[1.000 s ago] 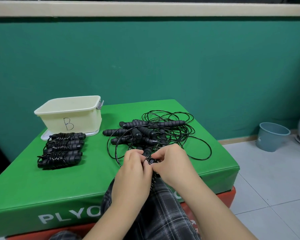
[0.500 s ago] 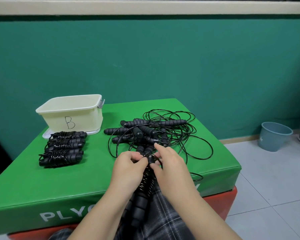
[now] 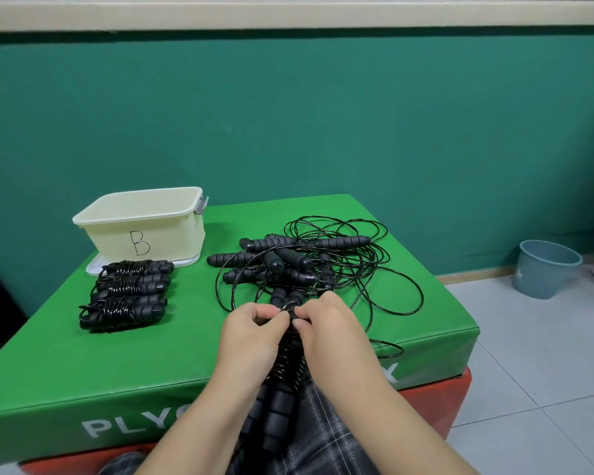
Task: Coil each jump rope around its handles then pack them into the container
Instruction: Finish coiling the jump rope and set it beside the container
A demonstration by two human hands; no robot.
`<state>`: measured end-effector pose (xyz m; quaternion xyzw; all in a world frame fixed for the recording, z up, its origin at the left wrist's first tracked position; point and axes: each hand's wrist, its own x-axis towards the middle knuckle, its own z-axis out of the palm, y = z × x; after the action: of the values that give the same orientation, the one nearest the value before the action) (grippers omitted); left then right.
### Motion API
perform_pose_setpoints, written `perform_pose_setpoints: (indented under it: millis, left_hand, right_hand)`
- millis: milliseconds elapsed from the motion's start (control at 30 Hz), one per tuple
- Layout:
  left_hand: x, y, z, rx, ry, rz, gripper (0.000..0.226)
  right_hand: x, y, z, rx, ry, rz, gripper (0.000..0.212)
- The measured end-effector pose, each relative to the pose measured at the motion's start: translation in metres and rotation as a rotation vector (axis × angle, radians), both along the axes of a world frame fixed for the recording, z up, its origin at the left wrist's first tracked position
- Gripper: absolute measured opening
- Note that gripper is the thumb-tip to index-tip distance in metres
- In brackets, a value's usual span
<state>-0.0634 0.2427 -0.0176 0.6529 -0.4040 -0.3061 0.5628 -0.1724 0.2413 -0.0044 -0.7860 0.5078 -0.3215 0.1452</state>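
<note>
My left hand and my right hand both pinch the top end of a black jump rope, its cord wound around its two handles, which hang down toward my lap. Behind my hands a tangle of loose jump ropes with black foam handles lies on the green box. Three coiled jump ropes lie side by side to the left. The cream container, marked B, stands open at the back left; I cannot see into it.
The container rests on its white lid. The green box sits on a red one. A grey-blue bucket stands on the tiled floor at right. A green wall is close behind. My plaid-clad legs are below.
The wound rope has come clear of my hands and now hangs lower with its handles visible. My hands stay together at its top end, fingers working the cord.
</note>
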Motion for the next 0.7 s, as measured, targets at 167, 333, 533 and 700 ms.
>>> perform_pose_setpoints:
  millis: [167,333,533,700]
  left_hand:
    - [0.0,0.001,-0.003,-0.032,0.052,0.011,0.009]
    - [0.002,0.001,-0.005,-0.037,0.08,0.017,0.008]
    - [0.0,0.001,-0.002,-0.042,0.063,0.031,0.013]
    - [-0.001,0.004,0.001,-0.047,-0.022,0.019,0.013]
  right_hand:
    - [0.004,0.003,0.014,0.014,0.174,-0.019,0.012]
    - [0.005,0.0,0.016,0.003,0.264,0.05,0.011]
    - [0.002,0.002,0.019,0.009,0.326,0.062,0.015]
    - [0.004,0.008,0.023,0.0,0.37,0.074,0.011]
